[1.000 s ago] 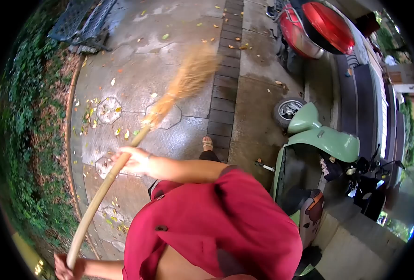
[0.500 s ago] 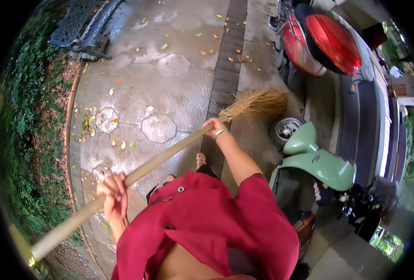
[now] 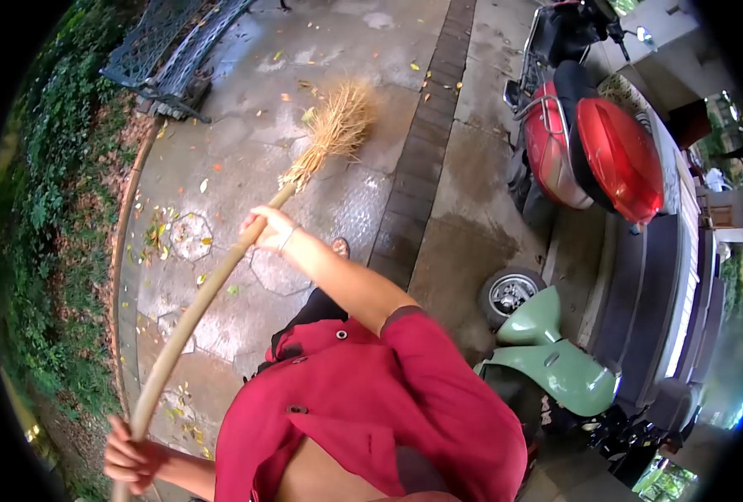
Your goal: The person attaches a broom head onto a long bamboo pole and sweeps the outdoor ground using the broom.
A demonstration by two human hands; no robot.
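Head camera: a straw broom [image 3: 200,305] slants across the left half of the view, its bamboo-like handle rising from the lower left and its bristle head [image 3: 339,124] fanned out above the wet paving [image 3: 237,138]; whether the tips press on the ground cannot be told for certain. The right hand [image 3: 269,228] grips the handle a little behind the straw, fingers closed around it, with a thin bracelet [image 3: 288,238] at the wrist. The left hand [image 3: 131,456] is wrapped around the handle near the bottom of the view, fingers clamped on it.

Judging by the ground, the sweeping is only partly done. A leaf [image 3: 308,115] lies just beside the straw, more are strewn farther up the paving, and a looser patch of fallen leaves [image 3: 155,234] remains at the left, near the curb edging [image 3: 124,209]. These look left to be gathered; no finished pile can be made out, and how much has been swept cannot be told.

A sandalled foot [image 3: 339,247] shows past the right forearm, below the red shirt [image 3: 363,385]. Farther out, a dark brick strip [image 3: 421,138] runs down the paving. A metal lattice bench [image 3: 179,50] stands at the upper left by the leafy ground cover [image 3: 45,209]. To the right are a red scooter [image 3: 614,151], a pale green scooter [image 3: 576,376] with a wheel [image 3: 512,293] beside it, and dark steps [image 3: 631,284].
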